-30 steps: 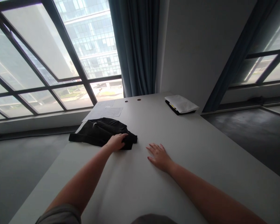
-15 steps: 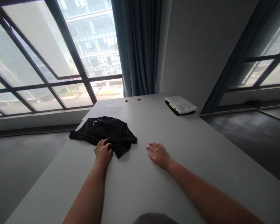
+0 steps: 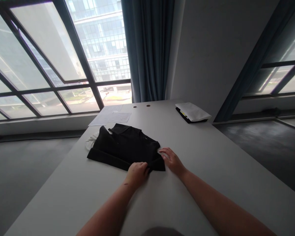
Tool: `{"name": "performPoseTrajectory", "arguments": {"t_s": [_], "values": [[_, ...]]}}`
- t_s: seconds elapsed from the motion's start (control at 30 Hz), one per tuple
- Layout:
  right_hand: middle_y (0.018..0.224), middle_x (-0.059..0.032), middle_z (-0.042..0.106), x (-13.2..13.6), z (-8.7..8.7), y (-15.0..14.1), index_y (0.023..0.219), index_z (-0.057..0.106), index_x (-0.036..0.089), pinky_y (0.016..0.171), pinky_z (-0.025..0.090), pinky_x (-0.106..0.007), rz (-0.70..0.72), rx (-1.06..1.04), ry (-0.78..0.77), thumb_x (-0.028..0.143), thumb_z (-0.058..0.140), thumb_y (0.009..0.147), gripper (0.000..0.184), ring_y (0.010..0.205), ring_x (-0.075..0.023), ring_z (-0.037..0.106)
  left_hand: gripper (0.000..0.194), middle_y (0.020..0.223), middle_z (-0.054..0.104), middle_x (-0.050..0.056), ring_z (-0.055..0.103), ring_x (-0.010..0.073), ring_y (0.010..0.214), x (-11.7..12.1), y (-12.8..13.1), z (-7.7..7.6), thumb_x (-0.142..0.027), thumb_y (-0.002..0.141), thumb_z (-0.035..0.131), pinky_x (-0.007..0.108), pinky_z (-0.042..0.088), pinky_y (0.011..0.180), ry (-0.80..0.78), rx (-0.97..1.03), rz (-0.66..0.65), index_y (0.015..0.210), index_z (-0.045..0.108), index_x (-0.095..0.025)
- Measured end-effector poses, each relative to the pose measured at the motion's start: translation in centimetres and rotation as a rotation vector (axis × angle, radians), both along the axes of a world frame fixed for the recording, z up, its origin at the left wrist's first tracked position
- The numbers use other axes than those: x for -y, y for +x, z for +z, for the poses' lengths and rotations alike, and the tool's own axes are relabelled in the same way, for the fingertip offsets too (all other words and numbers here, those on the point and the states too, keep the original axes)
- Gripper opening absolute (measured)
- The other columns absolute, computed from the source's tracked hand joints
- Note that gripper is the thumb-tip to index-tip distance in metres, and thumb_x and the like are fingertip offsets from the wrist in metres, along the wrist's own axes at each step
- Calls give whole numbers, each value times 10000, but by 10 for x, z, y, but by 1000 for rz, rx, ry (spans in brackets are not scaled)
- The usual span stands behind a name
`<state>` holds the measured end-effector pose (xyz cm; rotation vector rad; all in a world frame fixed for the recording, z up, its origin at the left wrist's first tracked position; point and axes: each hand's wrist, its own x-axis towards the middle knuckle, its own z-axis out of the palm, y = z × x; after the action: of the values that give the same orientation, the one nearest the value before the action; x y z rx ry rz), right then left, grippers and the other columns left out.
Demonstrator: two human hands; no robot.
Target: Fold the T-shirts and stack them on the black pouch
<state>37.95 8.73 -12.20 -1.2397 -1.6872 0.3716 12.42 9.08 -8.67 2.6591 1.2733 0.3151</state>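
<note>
A black garment [image 3: 124, 147] lies folded on the white table [image 3: 211, 164], left of centre. My left hand [image 3: 137, 171] grips its near edge, fingers curled on the cloth. Just to the right, my right hand [image 3: 172, 159] rests flat with its fingertips touching the garment's near right corner. A bit of white cloth [image 3: 91, 141] shows at the garment's far left side.
Sheets of paper [image 3: 113, 116] lie beyond the garment near the window. A white folded item on a dark pad [image 3: 193, 112] sits at the table's far right by the wall. Two cable holes [image 3: 141, 106] are at the far edge. The table's left edge drops to the floor.
My left hand has dragged the garment right and nearer, spreading it flatter. My right hand has stayed in place, so the garment's corner now meets its fingertips.
</note>
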Motion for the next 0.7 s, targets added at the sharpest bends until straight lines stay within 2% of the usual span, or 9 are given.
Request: {"name": "performPoseTrajectory", "arguments": {"t_s": [0.07, 0.13, 0.2, 0.27, 0.33, 0.43, 0.53, 0.6, 0.7], "values": [[1160, -71, 715, 0, 2, 4, 1109, 712, 251, 1045, 510, -410, 11, -64, -57, 302, 496, 980, 256, 1138, -234, 655, 169, 941, 765, 62, 726, 225, 898, 14, 15, -4, -318, 978, 586, 314, 516, 812, -72, 94, -156, 985, 720, -215], [1112, -60, 739, 0, 2, 8, 1091, 722, 249, 1001, 532, -397, 24, -65, -129, 309, 491, 983, 262, 1080, -230, 681, 227, 1039, 773, 49, 722, 214, 981, 21, 19, -7, -352, 953, 640, 310, 522, 889, -130, 202, -354, 1135, 712, -236], [1102, -62, 744, 0, 1, 11, 1068, 738, 243, 997, 530, -401, 50, 8, -156, 293, 508, 966, 257, 1064, -233, 685, 295, 1143, 762, 40, 696, 209, 1085, 18, 14, -7, -357, 952, 650, 328, 499, 990, -121, 300, -443, 1228, 684, -258], [1134, -76, 730, -1, -1, 12, 1053, 754, 234, 1028, 510, -412, 62, 117, -145, 270, 540, 941, 244, 1098, -241, 666, 252, 1210, 740, 42, 657, 211, 1166, 5, 3, -6, -335, 983, 603, 364, 463, 1061, -41, 357, -343, 1212, 685, -266], [1171, -92, 708, -2, -2, 11, 1060, 764, 225, 1056, 488, -425, 44, 233, -142, 265, 575, 924, 237, 1131, -252, 643, 238, 1279, 705, 61, 616, 231, 1232, -14, -12, -7, -303, 995, 567, 410, 435, 1106, 70, 359, -118, 1193, 692, -262], [1243, -106, 677, -2, -3, 11, 1135, 762, 224, 1116, 431, -475, -37, 415, -167, 303, 625, 912, 273, 1188, -280, 612, 335, 1424, 619, 96, 548, 279, 1332, -47, -39, -12, -281, 963, 590, 471, 386, 1166, 204, 277, 242, 1286, 672, -252], [1338, -107, 650, -3, -5, 20, 1236, 735, 250, 1182, 330, -567, -187, 545, -238, 327, 616, 925, 342, 1267, -307, 582, 427, 1531, 537, 121, 441, 326, 1446, -68, -62, -19, -309, 963, 590, 533, 310, 1216, 220, 121, 499, 1381, 634, -231], [1399, -104, 630, -6, -7, 35, 1283, 715, 268, 1197, 274, -622, -293, 585, -301, 322, 585, 941, 370, 1313, -314, 557, 420, 1526, 548, 125, 420, 343, 1461, -71, -70, -18, -338, 980, 567, 566, 293, 1211, 181, 9, 566, 1379, 639, -232], [1474, -88, 599, -14, -11, 69, 1330, 690, 294, 1184, 263, -664, -425, 600, -390, 350, 559, 958, 398, 1388, -329, 494, 322, 1320, 685, 128, 576, 319, 1290, -60, -63, -7, -355, 1007, 510, 534, 316, 1184, 176, -122, 528, 1205, 726, -222]]}}
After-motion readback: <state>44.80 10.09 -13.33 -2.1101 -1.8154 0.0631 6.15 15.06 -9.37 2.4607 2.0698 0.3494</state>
